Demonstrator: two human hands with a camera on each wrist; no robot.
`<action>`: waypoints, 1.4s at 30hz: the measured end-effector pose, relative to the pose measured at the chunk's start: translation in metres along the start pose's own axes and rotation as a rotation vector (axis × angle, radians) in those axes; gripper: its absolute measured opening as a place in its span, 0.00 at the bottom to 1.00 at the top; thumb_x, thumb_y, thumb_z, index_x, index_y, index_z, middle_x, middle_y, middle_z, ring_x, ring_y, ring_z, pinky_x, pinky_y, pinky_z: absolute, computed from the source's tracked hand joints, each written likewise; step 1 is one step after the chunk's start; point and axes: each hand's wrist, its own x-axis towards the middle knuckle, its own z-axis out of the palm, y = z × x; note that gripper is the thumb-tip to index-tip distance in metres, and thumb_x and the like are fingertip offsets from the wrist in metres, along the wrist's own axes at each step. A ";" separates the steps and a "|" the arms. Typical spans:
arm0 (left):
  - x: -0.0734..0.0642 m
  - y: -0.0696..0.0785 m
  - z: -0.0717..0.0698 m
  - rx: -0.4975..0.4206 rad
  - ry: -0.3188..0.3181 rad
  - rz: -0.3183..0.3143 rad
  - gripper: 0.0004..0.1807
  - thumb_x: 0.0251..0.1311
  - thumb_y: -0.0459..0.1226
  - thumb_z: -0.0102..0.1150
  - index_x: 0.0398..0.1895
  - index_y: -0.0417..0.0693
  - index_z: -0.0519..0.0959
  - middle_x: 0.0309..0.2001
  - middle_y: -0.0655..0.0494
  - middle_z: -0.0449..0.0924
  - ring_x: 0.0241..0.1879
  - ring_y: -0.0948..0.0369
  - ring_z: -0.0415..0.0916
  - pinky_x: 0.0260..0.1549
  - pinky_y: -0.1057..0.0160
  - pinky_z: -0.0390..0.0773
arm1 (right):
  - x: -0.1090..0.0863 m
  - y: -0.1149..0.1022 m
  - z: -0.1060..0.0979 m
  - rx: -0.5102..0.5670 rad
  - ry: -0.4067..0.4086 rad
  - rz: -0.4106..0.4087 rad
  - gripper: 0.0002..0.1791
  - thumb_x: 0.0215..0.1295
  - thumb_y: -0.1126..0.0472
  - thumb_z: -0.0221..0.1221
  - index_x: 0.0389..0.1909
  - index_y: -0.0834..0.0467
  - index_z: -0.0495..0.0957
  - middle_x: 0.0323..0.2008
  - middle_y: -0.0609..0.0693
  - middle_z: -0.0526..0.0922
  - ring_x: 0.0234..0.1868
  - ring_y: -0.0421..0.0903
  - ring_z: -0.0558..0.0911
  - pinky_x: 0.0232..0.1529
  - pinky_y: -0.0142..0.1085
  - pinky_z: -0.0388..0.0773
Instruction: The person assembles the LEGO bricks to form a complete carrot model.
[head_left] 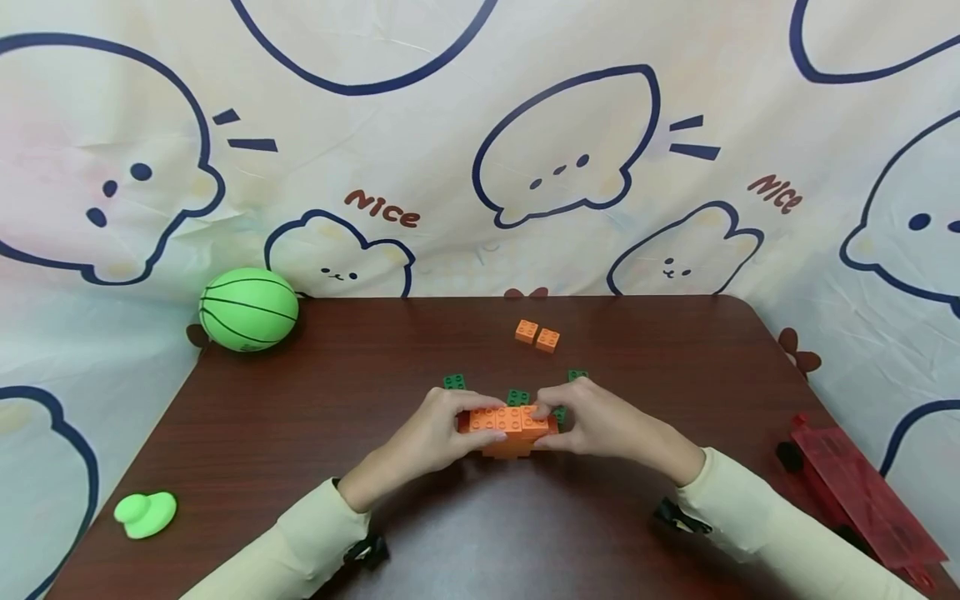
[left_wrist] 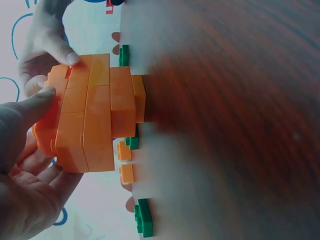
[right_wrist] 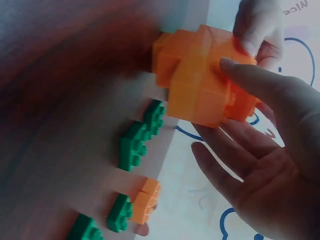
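A stack of orange toy building bricks point(head_left: 508, 421) is held at the middle of the table between both hands. It narrows in steps toward its underside, and studs show on top. At its left end my left hand point(head_left: 444, 425) grips it, thumb on the near side and fingers behind. My right hand point(head_left: 600, 423) holds the right end, with its thumb point(right_wrist: 240, 70) against the near side. In the left wrist view the layered bricks point(left_wrist: 97, 125) fill the space between the hands. Just behind them lie several green bricks point(head_left: 518, 397), partly hidden by the right hand.
Two loose orange bricks point(head_left: 548, 340) lie farther back on the brown table point(head_left: 360, 342). A green ball point(head_left: 249, 309) sits at the back left corner. A light green rounded object point(head_left: 146, 514) lies at the front left. A translucent red toy vehicle point(head_left: 862, 492) stands along the right edge.
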 end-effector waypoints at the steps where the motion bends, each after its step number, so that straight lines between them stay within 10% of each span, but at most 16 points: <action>1: 0.000 0.000 0.000 0.000 0.002 -0.001 0.19 0.62 0.44 0.73 0.55 0.51 0.87 0.50 0.55 0.90 0.46 0.64 0.85 0.44 0.67 0.84 | 0.000 0.001 0.001 0.002 0.008 -0.001 0.14 0.57 0.58 0.77 0.33 0.48 0.78 0.36 0.40 0.89 0.31 0.45 0.83 0.35 0.38 0.86; 42: -0.002 -0.001 -0.001 0.018 0.001 -0.006 0.21 0.62 0.46 0.72 0.56 0.49 0.86 0.51 0.53 0.89 0.46 0.63 0.85 0.43 0.66 0.84 | -0.007 0.024 0.023 0.092 0.168 -0.210 0.11 0.58 0.63 0.75 0.34 0.50 0.81 0.34 0.42 0.88 0.31 0.34 0.79 0.32 0.30 0.81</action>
